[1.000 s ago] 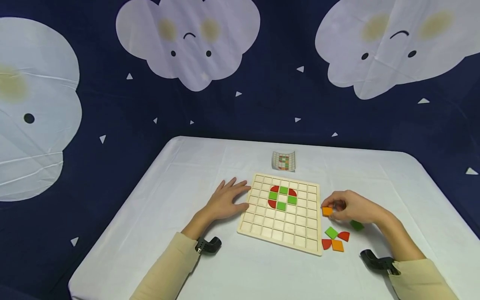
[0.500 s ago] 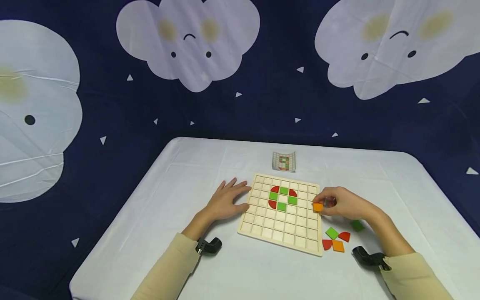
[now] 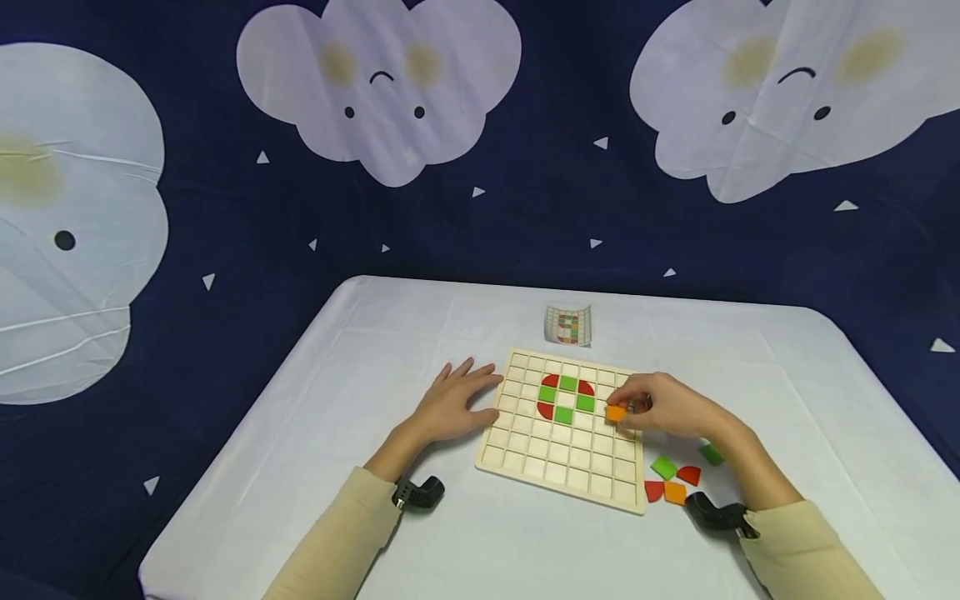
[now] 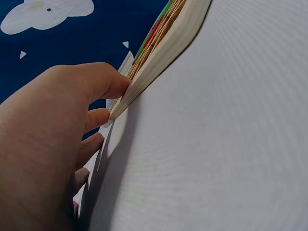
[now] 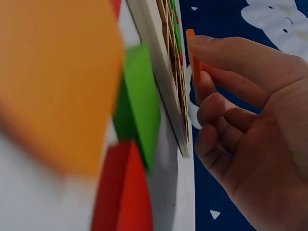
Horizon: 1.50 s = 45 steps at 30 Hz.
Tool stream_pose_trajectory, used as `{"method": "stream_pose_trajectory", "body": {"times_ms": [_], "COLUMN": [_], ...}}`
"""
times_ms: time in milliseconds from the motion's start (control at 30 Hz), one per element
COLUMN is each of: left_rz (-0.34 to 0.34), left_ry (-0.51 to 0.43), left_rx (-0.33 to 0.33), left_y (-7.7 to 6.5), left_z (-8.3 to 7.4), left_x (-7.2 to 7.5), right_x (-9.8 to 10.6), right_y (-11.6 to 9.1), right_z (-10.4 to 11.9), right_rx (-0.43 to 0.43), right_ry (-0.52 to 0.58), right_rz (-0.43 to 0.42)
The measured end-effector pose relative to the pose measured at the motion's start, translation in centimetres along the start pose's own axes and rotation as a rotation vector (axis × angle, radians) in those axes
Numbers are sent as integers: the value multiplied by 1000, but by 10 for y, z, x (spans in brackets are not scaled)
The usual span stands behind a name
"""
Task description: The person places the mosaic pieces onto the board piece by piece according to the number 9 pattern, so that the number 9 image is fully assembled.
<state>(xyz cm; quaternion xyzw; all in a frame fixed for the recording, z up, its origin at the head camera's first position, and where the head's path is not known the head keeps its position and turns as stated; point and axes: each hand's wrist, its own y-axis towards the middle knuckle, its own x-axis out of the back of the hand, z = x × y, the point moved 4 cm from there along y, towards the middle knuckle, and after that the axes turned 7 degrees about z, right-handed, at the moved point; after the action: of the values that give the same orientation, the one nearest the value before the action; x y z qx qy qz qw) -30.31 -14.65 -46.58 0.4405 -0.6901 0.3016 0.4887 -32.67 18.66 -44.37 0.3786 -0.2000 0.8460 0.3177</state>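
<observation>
A pale wooden grid board lies on the white table, with red quarter-circle tiles and green square tiles set in a ring in its upper middle. My right hand pinches an orange square tile between thumb and fingers over the board's right part. In the right wrist view the orange tile is held above the board's surface. My left hand lies with fingers spread at the board's left edge; its thumb touches the rim in the left wrist view.
Right of the board lie loose tiles: a green square, another green one, red quarter-circles and an orange square. A small printed pattern card lies behind the board. A dark blue cloud-print cloth hangs behind the table.
My right hand has carried the orange tile leftward, from beside the board's right edge to over its right-hand cells. The left hand and the board stay where they were.
</observation>
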Motion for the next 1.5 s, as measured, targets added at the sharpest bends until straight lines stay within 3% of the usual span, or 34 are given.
{"method": "stream_pose_trajectory", "body": {"times_ms": [633,1000,1500], "left_rz": [0,6,-4], "left_ry": [-6,-1,4], "left_rx": [-6,-2,-10], "left_y": [-1,0,1], "left_z": [-1,0,1], "left_x": [0,2,0], "right_x": [-9,-20,-18], "right_y": [20,30,27], "right_z": [26,31,29], "right_rx": [5,32,52], "right_ry": [-37,-110,-88], "right_rz": [68,33,9]}}
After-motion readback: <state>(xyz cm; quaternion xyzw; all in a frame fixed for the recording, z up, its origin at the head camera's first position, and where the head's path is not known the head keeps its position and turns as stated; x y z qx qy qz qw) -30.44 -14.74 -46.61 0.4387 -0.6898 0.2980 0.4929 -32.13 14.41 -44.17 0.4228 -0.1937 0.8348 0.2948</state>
